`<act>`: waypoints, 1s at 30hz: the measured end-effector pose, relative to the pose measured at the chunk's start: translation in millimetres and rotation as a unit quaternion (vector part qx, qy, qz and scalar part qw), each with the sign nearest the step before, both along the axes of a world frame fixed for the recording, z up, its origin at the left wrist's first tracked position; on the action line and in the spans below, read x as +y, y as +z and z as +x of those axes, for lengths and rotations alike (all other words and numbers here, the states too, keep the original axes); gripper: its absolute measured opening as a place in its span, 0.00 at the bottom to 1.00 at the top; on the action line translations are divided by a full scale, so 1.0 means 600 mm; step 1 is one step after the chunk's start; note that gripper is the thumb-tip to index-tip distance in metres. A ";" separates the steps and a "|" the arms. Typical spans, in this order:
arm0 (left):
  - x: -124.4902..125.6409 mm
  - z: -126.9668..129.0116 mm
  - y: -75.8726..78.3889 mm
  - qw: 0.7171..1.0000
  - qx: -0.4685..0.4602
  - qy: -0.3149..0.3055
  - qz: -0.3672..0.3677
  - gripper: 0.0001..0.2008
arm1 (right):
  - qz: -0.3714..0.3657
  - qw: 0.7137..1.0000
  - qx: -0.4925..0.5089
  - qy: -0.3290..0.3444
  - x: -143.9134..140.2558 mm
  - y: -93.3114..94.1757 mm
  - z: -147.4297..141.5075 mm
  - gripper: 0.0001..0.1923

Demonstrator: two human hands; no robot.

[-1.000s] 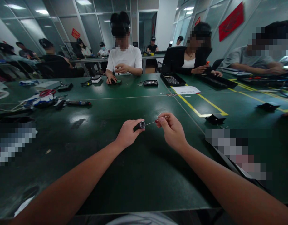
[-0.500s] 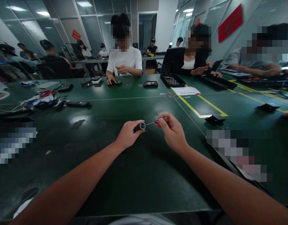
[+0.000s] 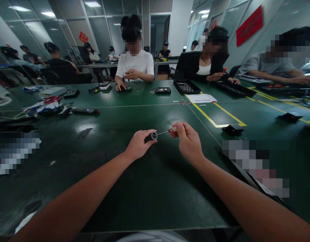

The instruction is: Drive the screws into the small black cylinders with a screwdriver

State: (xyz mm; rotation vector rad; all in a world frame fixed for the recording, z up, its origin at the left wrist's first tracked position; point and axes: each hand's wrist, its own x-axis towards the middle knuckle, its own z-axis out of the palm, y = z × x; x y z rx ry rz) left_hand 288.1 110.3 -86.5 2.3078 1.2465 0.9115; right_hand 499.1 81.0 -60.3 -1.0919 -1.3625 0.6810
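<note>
Hands [image 3: 188,143] on cylinder [image 3: 151,136]; screwdriver [image 3: 167,131]

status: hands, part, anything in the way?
Left hand grips small cylinder. Right hand pinches thin screwdriver, tip at cylinder's end. Nothing between them.

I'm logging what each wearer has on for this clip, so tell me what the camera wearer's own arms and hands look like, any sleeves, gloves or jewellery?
Both forearms come in bare from the bottom corners, with no sleeve in view up to the frame edge. The left hand and the right hand are ungloved. No watch, bracelet or wrist strap shows on either wrist, and no ring is visible. No markings can be made out.
</note>
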 end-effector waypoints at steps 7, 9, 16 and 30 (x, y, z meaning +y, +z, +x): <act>0.000 -0.001 -0.002 1.000 -0.017 0.004 -0.005 0.20 | -0.028 0.997 -0.052 -0.058 -0.003 0.006 0.000 0.20; -0.001 -0.001 -0.002 1.000 -0.017 0.004 -0.007 0.20 | -0.036 0.996 -0.048 -0.064 -0.002 0.006 0.000 0.20; 0.001 0.000 -0.003 1.000 -0.016 0.006 0.004 0.19 | -0.019 0.996 -0.042 -0.071 -0.004 0.005 -0.001 0.19; 0.005 -0.002 -0.004 1.000 -0.023 0.013 0.010 0.19 | -0.018 0.992 0.021 0.125 -0.005 0.014 0.007 0.15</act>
